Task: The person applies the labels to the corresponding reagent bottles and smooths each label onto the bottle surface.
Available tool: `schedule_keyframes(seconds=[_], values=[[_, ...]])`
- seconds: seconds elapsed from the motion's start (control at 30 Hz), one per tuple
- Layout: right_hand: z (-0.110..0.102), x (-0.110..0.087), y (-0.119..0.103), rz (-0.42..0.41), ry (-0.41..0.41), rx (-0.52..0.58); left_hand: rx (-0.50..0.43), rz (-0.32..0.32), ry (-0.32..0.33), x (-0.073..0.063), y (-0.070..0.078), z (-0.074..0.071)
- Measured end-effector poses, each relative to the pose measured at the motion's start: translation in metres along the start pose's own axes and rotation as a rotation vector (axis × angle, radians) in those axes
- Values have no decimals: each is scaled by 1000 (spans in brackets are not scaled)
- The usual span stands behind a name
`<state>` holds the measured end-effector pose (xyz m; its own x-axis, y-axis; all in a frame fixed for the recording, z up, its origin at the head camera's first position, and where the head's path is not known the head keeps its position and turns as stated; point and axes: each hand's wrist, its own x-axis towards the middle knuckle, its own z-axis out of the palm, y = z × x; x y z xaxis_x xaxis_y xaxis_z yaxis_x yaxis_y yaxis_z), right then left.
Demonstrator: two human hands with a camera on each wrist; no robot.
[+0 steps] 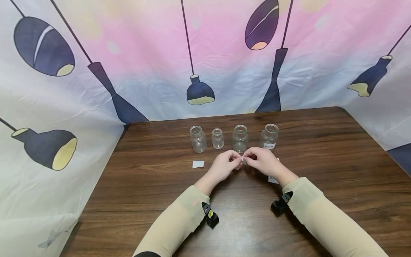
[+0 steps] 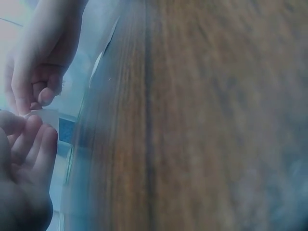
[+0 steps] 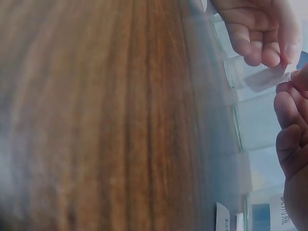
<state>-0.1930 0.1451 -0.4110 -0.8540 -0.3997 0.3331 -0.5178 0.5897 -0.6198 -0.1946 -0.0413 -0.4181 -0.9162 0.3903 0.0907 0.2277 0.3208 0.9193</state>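
Observation:
Over the middle of the table, my left hand point(image 1: 222, 167) and my right hand point(image 1: 265, 162) meet fingertip to fingertip. Between them they pinch a small white label point(image 3: 263, 79), mostly covered by fingers in the head view. In the left wrist view a pale corner of the label point(image 2: 48, 117) shows beside the fingers. Just behind the hands stands an uncapped glass jar point(image 1: 239, 138). Behind the right hand is another glass jar point(image 1: 269, 134), bearing a white label with handwriting point(image 1: 269, 146).
Farther left stand a glass jar point(image 1: 198, 140) and a smaller jar point(image 1: 217, 139), both uncapped. A blank-looking white slip point(image 1: 198, 164) lies left of the left hand. Beneath the right wrist lies a white slip with writing point(image 1: 273, 180), partly hidden. A printed cloth point(image 1: 160, 96) hangs behind the wooden table point(image 1: 154, 185).

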Motion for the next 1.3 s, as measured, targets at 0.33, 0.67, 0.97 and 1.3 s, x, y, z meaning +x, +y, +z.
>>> schedule_keyframes(seconds=[0.33,0.67,0.97,1.3], values=[[-1,-1,6,82,37,54,60,-8,34,-4,-3,-9],[-6,-3,12,149,73,100,105,-35,92,-14,-16,-30],[-6,-3,13,141,74,108,82,-53,108,-18,-21,-43],[-7,-3,14,153,77,93,108,-90,142,-31,-32,-62]])
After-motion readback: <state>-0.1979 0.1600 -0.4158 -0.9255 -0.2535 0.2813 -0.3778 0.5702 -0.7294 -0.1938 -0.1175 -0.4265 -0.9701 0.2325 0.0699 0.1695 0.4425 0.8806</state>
